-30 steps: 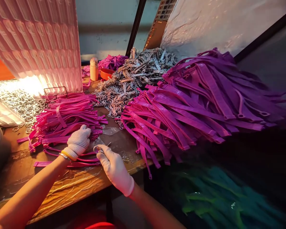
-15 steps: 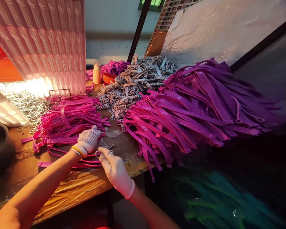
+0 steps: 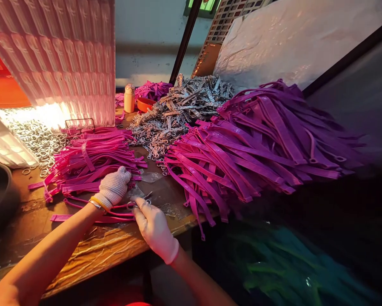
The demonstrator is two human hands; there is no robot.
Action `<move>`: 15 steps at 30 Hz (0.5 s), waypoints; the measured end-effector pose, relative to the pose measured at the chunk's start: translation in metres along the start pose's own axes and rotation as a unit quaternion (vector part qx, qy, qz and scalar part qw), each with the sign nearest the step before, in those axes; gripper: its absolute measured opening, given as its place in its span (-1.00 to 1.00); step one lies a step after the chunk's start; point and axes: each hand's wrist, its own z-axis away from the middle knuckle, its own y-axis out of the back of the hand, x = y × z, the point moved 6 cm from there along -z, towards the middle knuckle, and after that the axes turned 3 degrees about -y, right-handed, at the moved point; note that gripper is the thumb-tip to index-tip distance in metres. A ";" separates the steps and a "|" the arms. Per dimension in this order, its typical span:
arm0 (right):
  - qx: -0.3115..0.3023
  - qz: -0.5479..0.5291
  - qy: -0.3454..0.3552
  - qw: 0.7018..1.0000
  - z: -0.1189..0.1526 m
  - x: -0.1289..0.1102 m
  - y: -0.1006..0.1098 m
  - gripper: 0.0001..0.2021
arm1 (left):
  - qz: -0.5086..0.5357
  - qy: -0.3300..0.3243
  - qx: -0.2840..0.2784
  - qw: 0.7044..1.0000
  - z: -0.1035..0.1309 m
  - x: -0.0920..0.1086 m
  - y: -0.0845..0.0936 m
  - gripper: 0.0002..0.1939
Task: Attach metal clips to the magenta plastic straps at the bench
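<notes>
My left hand (image 3: 115, 187), in a white dotted glove with a yellow cuff, lies at the near edge of a pile of pink straps (image 3: 92, 157). Its fingers are curled and their tips are hidden, so what they grip does not show. Just to the right, my right hand (image 3: 155, 229), in a thin white glove, pinches a small metal piece with ring ends (image 3: 148, 201). Its exact kind is too small to tell. A few loose pink straps (image 3: 61, 218) lie on the table beneath my left wrist.
A large heap of purple-pink straps (image 3: 242, 148) overhangs the table's right edge. Behind it rises a heap of metal chain pieces (image 3: 181, 110). Metal rings (image 3: 44, 136) lie at the left, beside a ribbed translucent panel (image 3: 82, 63). A bottle (image 3: 129, 98) and orange bowl (image 3: 145, 104) stand behind.
My left hand has drawn slightly left and toward me, opening a little more gap from my right hand. The right hand stays almost in place, still pinching the metal piece.
</notes>
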 end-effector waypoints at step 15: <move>-0.076 0.324 0.197 0.922 -0.005 -0.046 -0.028 -0.80 | 0.530 0.136 0.002 0.837 0.135 -0.031 -0.039 -0.59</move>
